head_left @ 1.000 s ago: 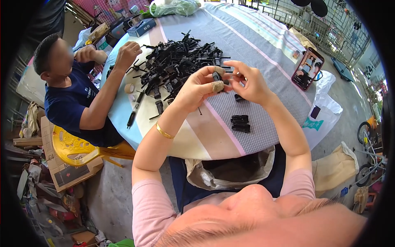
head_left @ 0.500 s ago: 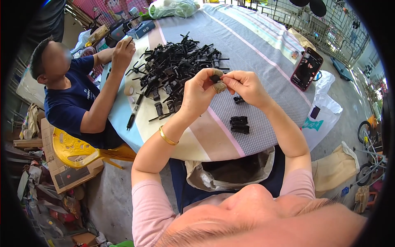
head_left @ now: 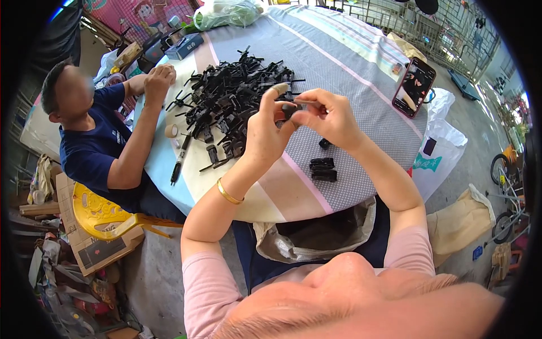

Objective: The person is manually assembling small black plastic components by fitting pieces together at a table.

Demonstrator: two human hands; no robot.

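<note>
A dark-framed smartphone [head_left: 414,87] with a lit screen stands tilted at the right edge of the round, cloth-covered worktop [head_left: 361,121], near a white plastic bag [head_left: 437,152] with a teal print. A blue rectangular box [head_left: 184,47] lies at the far left, near a translucent plastic bag [head_left: 228,13]. A yellow plastic chair [head_left: 93,212] stands beside brown cardboard [head_left: 84,246].

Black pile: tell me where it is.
In the head view, the black pile lies left of centre on the tablecloth, beyond the left hand, right of the beige roll.
</note>
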